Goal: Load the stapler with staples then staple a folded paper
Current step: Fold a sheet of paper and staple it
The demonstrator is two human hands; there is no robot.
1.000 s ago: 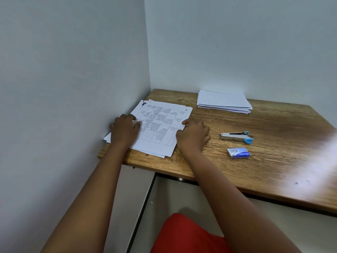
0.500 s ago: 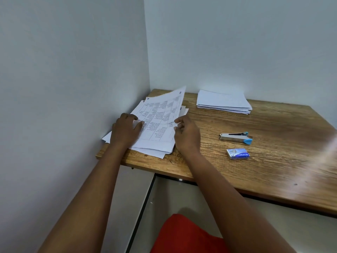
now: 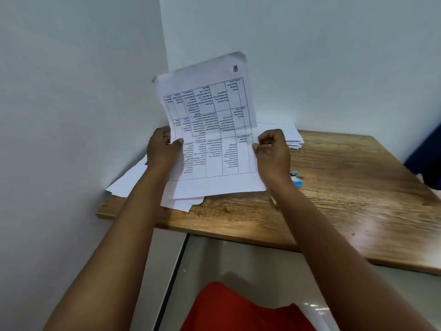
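The left hand (image 3: 163,149) and right hand (image 3: 272,152) each pinch a side edge of the white printed sheet with a table grid (image 3: 210,130), lifted upright above loose white papers (image 3: 183,201) on the wooden table (image 3: 346,187); the blue-tipped stapler (image 3: 296,179) peeks beside the right wrist.

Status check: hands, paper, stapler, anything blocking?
Left hand and right hand each pinch a side edge of the printed sheet, raised above the loose pile. Sheet unfolded. Stapler mostly hidden behind right hand, untouched.
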